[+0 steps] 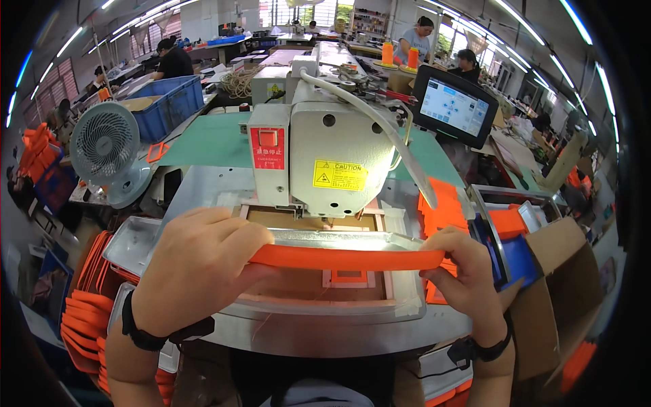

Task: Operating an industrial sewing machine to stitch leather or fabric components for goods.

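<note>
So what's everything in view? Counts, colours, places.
Strip: one, orange, held up, front centre
Metal tray: one, silver, directly behind the strip
Sewing machine: one, whitish, centre
Stop button: one, red, machine's left side
Screen: one, black-cased, right of machine
Thread cones: two, orange, beyond the screen
Fan: one, pale, left
Large crate: one, blue, behind the fan
Cardboard box: one, brown, lower right
Pieces: many, orange, both sides
People: at least four, mixed clothing, background
Wrist straps: two, black, one per wrist
Left hand: one, bare, at strip's left end
Right hand: one, bare, at strip's right end
</note>
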Tool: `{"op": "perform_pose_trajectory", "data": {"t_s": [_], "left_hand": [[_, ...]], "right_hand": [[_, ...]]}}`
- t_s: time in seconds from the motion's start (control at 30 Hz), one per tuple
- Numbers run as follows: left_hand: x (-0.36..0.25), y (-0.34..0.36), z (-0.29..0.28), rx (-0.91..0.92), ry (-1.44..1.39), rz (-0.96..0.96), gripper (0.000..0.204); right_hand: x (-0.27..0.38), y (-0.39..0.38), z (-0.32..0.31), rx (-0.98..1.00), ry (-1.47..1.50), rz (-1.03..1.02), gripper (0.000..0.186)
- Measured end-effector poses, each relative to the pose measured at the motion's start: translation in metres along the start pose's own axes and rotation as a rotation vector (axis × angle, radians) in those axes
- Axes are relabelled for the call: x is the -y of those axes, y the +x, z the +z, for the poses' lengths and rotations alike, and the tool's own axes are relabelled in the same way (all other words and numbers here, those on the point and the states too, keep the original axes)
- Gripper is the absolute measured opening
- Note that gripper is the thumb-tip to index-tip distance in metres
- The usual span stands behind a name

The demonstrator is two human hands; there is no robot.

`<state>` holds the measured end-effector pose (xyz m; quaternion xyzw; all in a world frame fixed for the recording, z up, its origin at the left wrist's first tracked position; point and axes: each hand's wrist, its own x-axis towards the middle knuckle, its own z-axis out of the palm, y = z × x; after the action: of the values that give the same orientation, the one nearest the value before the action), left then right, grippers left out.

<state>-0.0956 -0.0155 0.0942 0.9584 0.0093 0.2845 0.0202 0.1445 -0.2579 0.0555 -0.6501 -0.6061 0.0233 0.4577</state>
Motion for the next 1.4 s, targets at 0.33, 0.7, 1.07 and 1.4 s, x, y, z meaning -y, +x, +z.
{"op": "perform_pose_trajectory", "data": {"t_s": [0.33, 0.7, 1.07, 1.4], "left_hand": [[0.011, -0.039, 0.024, 0.054, -0.005, 0.008, 0.031], [0.027, -0.051, 0.059, 0.206, 0.085, 0.106, 0.020], [0.021, -0.063, 0.088, 0.322, -0.152, -0.044, 0.030], [0.021, -0.069, 0.092, 0.343, -0.193, -0.077, 0.032]], "right_hand": [[-0.023, -0.021, 0.019, 0.161, -0.147, -0.043, 0.028], [-0.047, -0.010, 0.031, 0.319, -0.473, -0.207, 0.020], [-0.059, -0.026, 0.039, 0.465, -0.544, -0.166, 0.027], [-0.046, -0.022, 0.040, 0.562, -0.615, -0.160, 0.034]]}}
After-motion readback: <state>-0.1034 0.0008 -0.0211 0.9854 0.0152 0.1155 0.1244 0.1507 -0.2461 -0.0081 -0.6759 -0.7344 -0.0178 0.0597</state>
